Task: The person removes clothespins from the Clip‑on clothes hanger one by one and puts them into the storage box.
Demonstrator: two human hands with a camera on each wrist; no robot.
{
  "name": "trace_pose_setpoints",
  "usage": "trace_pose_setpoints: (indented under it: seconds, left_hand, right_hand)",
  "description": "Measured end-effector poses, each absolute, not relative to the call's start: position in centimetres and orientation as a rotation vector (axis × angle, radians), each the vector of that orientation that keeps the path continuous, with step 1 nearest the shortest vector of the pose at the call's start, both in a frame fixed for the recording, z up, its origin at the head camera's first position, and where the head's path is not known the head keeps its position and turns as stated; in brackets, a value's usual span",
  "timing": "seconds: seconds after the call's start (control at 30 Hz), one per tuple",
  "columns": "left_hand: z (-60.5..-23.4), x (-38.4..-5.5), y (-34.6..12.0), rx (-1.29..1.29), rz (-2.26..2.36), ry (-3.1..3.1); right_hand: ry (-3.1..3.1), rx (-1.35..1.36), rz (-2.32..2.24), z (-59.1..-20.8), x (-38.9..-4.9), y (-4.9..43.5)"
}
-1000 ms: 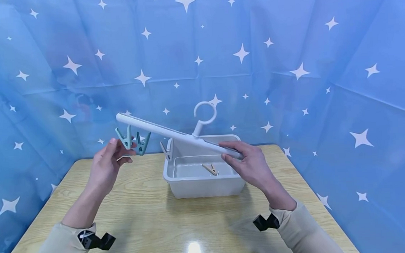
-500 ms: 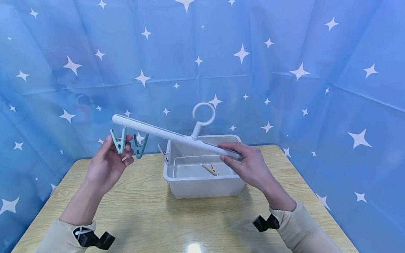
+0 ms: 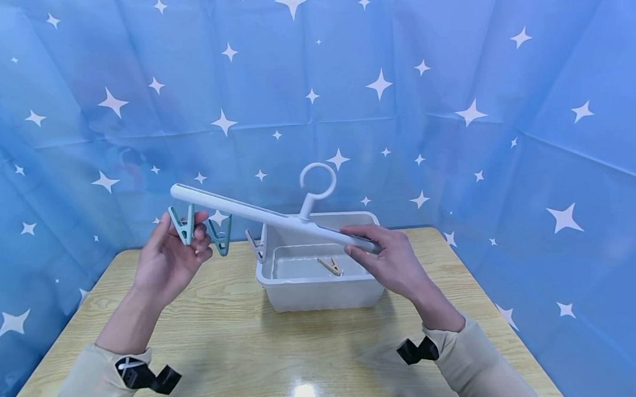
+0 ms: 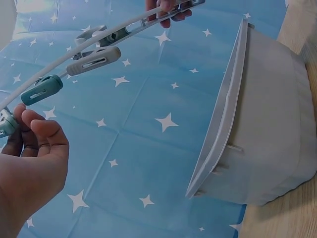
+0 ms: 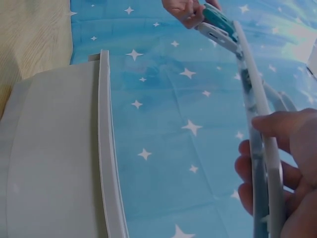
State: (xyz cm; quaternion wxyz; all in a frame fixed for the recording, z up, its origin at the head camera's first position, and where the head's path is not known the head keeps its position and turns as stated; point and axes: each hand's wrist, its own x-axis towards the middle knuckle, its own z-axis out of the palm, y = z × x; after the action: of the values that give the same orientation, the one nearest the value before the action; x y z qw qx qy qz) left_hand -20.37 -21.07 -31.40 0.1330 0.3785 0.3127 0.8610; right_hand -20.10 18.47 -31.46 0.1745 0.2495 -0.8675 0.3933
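Observation:
A white clothes hanger bar point(image 3: 244, 209) with a ring hook point(image 3: 319, 180) slants down to the right above the table. My right hand point(image 3: 387, 255) grips its lower right end, fingers and thumb round the bar in the right wrist view. Under the raised left end, my left hand point(image 3: 168, 261) pinches a teal clothespin point(image 3: 183, 225) at its fingertips. Another teal clothespin point(image 3: 221, 235) hangs just right of that hand. Farther along the bar hangs a grey clothespin point(image 4: 94, 60), clearest in the left wrist view.
A white plastic bin point(image 3: 324, 294) stands below the hanger on the wooden table point(image 3: 223, 345). Inside it lies a beige clothespin point(image 3: 330, 266). A blue cloth with white stars point(image 3: 270, 76) hangs behind and at both sides.
The hanger's left end has moved left and slightly down, with the clothespins swinging along. My left hand's fingers have closed in behind the teal clothespin. My right hand keeps its grip.

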Motion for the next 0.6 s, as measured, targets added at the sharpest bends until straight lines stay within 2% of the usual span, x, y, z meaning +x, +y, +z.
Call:
trace_pose_setpoints:
  seconds: [0.6]
  left_hand:
    - [-31.39, -20.25, -20.82, 1.135, 2.471, 0.77]
  right_hand:
    - [-2.455, 0.735, 1.13, -31.55, -20.11, 18.37]
